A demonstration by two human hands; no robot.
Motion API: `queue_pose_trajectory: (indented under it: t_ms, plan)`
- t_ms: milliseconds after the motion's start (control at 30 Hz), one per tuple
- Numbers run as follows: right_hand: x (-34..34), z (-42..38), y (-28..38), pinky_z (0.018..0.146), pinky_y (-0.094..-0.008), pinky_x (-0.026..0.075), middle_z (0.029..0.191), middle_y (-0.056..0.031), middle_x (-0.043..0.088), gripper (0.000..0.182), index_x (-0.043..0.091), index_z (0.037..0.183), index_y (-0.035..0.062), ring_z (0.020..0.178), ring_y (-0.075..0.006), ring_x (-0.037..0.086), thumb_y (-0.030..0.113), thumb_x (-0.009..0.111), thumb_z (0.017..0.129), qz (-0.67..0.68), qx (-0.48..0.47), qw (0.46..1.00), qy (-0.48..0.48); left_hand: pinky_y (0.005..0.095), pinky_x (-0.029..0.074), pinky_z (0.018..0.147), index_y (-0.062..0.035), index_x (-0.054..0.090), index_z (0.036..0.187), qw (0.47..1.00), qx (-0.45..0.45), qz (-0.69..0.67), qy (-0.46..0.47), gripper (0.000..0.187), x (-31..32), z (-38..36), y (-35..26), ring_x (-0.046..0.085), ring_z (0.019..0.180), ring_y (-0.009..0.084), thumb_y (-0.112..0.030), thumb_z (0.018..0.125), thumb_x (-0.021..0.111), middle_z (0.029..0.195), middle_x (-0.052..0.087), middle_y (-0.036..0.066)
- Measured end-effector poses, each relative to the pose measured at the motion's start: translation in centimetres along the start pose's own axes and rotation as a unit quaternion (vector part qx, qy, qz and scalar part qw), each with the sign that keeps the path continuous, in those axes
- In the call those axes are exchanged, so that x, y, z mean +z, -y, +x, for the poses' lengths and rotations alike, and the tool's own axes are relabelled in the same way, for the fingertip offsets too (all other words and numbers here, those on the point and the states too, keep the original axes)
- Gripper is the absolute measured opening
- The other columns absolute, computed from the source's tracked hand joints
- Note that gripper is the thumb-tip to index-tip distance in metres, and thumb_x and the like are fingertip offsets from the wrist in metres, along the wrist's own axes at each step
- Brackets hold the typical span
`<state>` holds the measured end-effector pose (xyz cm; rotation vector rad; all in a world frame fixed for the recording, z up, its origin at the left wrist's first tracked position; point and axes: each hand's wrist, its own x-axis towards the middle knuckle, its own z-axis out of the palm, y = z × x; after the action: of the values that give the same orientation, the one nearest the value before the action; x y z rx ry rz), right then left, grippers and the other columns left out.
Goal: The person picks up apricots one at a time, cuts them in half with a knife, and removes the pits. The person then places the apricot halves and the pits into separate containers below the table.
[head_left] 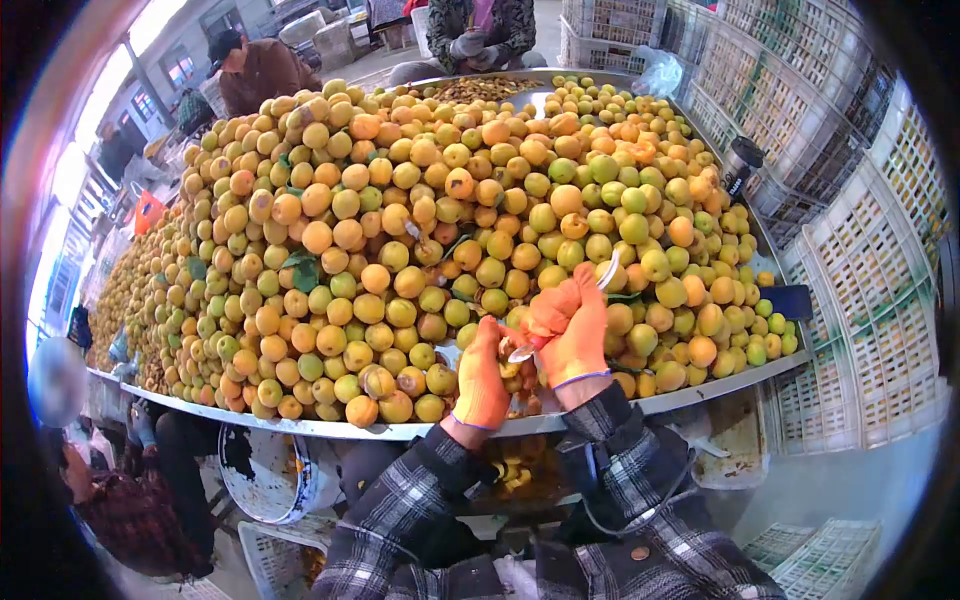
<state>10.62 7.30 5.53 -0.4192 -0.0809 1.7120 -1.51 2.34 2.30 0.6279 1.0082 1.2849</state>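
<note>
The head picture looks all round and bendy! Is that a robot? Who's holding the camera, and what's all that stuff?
No robot here, just a person. Nobody holds the camera: it is worn on the person's head and looks forward and down, so you see their checked sleeves reaching out. The left hand and right hand wear orange gloves. The right hand grips a tool with a shiny tip; what the left hand has is too hidden to tell. The big heap of yellow, orange and green fruit lies on a metal-edged table. Plastic crates stand at the right.
</note>
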Motion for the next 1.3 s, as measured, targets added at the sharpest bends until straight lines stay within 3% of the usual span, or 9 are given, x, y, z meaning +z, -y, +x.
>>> queue_pose_trajectory:
  t_ms: [100, 333, 433, 867, 933, 1000, 1167, 1233, 1300]
  plan:
    - [1.9, -1.5, 2.4, 0.039, -0.0288, 0.023, 0.054, 0.0076, 0.028, 0.041, 0.043, 0.066, 0.0181, 0.042, -0.0075, 0.027, 0.037, 0.057, 0.099, -0.214, -0.010, 0.973, 0.088, 0.0328, 0.041, 0.044, -0.0059, 0.058, 0.083, 0.993, -0.072, -0.087, 0.031, 0.062, -0.7, 0.3, -0.3, 0.052, 0.049, 0.0215, -0.061, 0.101, 0.037, 0.064, 0.058, 0.010]
    - [2.0, -3.9, 2.3, 0.059, -0.0416, 0.050, 0.071, -0.0157, 0.065, 0.028, 0.060, 0.090, 0.0040, 0.067, -0.0332, 0.066, 0.027, 0.075, 0.083, -0.819, -0.100, 0.514, 0.236, 0.0270, 0.048, 0.074, -0.0052, 0.065, 0.106, 0.997, -0.048, 0.031, -0.047, 0.059, -0.3, -0.6, -0.1, 0.059, 0.084, 0.0119, -0.056, 0.103, 0.037, 0.095, 0.066, 0.007]
    - [0.3, -3.6, 2.3, 0.059, -0.0432, 0.050, 0.071, -0.0153, 0.065, 0.026, 0.058, 0.088, 0.0043, 0.069, -0.0360, 0.066, 0.025, 0.073, 0.082, -0.836, -0.142, 0.468, 0.248, 0.0292, 0.049, 0.067, -0.0078, 0.062, 0.106, 0.987, 0.044, 0.156, 0.021, 0.051, -1.1, -0.5, 1.4, 0.059, 0.078, 0.0124, -0.053, 0.103, 0.038, 0.092, 0.065, 0.005]
    - [-1.0, -4.3, 3.3, 0.077, -0.0502, 0.051, 0.089, -0.0197, 0.070, 0.025, 0.063, 0.099, 0.0028, 0.089, -0.0412, 0.067, 0.027, 0.062, 0.092, -0.870, -0.114, 0.470, 0.095, 0.0253, 0.049, 0.068, -0.0064, 0.061, 0.109, 0.865, -0.462, -0.162, 0.111, 0.039, -3.8, -10.9, 4.4, 0.061, 0.076, 0.0179, -0.044, 0.101, 0.051, 0.087, 0.063, 0.004]
    - [-1.9, -4.1, 3.4, 0.076, -0.0499, 0.051, 0.090, -0.0191, 0.070, 0.026, 0.063, 0.100, 0.0038, 0.088, -0.0407, 0.066, 0.029, 0.062, 0.093, -0.868, -0.144, 0.462, 0.112, 0.0272, 0.052, 0.076, -0.0058, 0.060, 0.110, 0.858, -0.463, -0.221, 0.030, 0.035, -4.6, -11.7, 6.5, 0.063, 0.085, 0.0202, -0.039, 0.101, 0.054, 0.095, 0.065, 0.006]
    - [-2.2, -4.1, 3.5, 0.075, -0.0495, 0.051, 0.090, -0.0186, 0.070, 0.027, 0.063, 0.101, 0.0049, 0.088, -0.0402, 0.066, 0.030, 0.063, 0.093, -0.864, -0.178, 0.453, 0.127, 0.0345, 0.052, 0.091, -0.0031, 0.058, 0.118, 0.897, -0.023, 0.398, 0.192, 0.032, -6.6, -11.3, 8.8, 0.062, 0.105, 0.0246, -0.029, 0.101, 0.056, 0.115, 0.064, 0.012]
    - [-1.9, -4.2, 4.1, 0.072, -0.0490, 0.051, 0.088, -0.0154, 0.071, 0.032, 0.064, 0.107, 0.0074, 0.085, -0.0383, 0.068, 0.037, 0.062, 0.095, -0.851, -0.186, 0.484, 0.081, 0.0343, 0.054, 0.088, 0.0041, 0.056, 0.126, 0.935, -0.344, -0.087, 0.017, 0.040, -5.9, -10.3, 3.6, 0.065, 0.102, 0.0245, -0.024, 0.099, 0.059, 0.116, 0.067, 0.013]
    - [-1.6, -4.5, 4.1, 0.071, -0.0488, 0.052, 0.088, -0.0154, 0.071, 0.034, 0.064, 0.106, 0.0070, 0.084, -0.0380, 0.068, 0.039, 0.062, 0.095, -0.851, -0.200, 0.481, 0.069, 0.0357, 0.056, 0.082, 0.0008, 0.061, 0.121, 0.874, -0.244, 0.299, 0.296, 0.033, -5.6, -9.1, -1.6, 0.068, 0.095, 0.0252, -0.023, 0.098, 0.059, 0.106, 0.071, 0.008]
    - [-1.4, -4.5, 4.1, 0.070, -0.0485, 0.052, 0.087, -0.0154, 0.072, 0.035, 0.064, 0.105, 0.0066, 0.084, -0.0377, 0.068, 0.040, 0.062, 0.095, -0.851, -0.214, 0.476, 0.057, 0.0376, 0.056, 0.077, -0.0041, 0.065, 0.117, 0.822, -0.112, 0.522, 0.196, 0.028, -3.1, -7.7, -6.7, 0.069, 0.091, 0.0299, -0.020, 0.094, 0.062, 0.096, 0.071, 0.008]
